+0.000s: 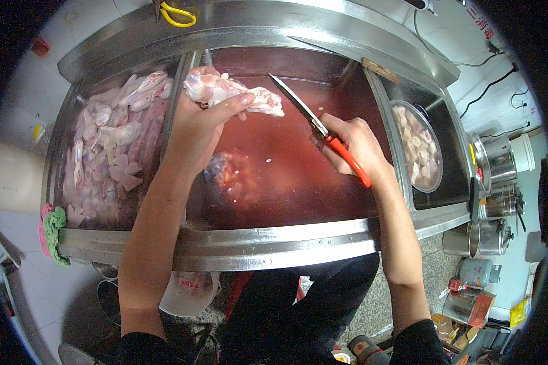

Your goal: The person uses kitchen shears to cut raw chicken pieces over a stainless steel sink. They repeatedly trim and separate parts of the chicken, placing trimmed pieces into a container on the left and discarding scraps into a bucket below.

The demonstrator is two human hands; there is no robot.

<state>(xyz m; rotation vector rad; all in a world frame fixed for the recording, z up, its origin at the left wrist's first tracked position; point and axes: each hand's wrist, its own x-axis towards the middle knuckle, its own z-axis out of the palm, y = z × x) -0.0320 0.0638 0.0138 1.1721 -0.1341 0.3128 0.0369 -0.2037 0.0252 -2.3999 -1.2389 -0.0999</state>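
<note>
In my left hand (pixel 201 114) is a raw poultry piece (pixel 223 91), pale and skin-covered, held over the middle basin of a steel sink (pixel 274 237). The thumb presses on its near side. My right hand (pixel 358 141) grips red-handled scissors (pixel 310 116), whose blades point up and to the left, apart from the meat. Beneath both hands, the reddish water (pixel 274 182) has some submerged pieces (pixel 230 175), too blurred to make out. Many raw poultry pieces (pixel 114 132) fill the left basin. A round bowl (pixel 434 180) of cut pale pieces (pixel 413 141) sits in the right basin.
A knife with a wooden handle (pixel 379 70) lies along the sink's back edge. A yellow handle loop (pixel 179 16) shows at the rear ledge. Green (pixel 55 235) and pink cloths drape the front left corner. Steel pots (pixel 495 235) and a gas cylinder (pixel 475 272) stand to the right; a white bucket (pixel 187 296) below.
</note>
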